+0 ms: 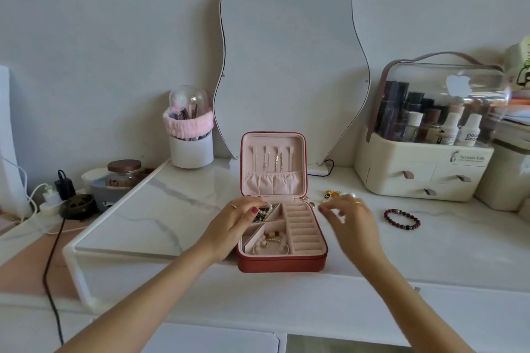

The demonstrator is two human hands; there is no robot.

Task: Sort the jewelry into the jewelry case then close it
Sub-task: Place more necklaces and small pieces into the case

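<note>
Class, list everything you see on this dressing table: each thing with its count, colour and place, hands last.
jewelry case: 1, red, pink lining, open, centre
beaded bracelet: 1, dark red, right of case
small jewelry pieces: several, gold and pearl, behind right hand
mirror: 1, wavy, against wall
brush holder: 1, white, pink band, left of mirror
cosmetics organizer: 1, cream, right
jar: 1, brown lid, left
left hand: over case's far-left compartment
right hand: right of case, blurred
</note>
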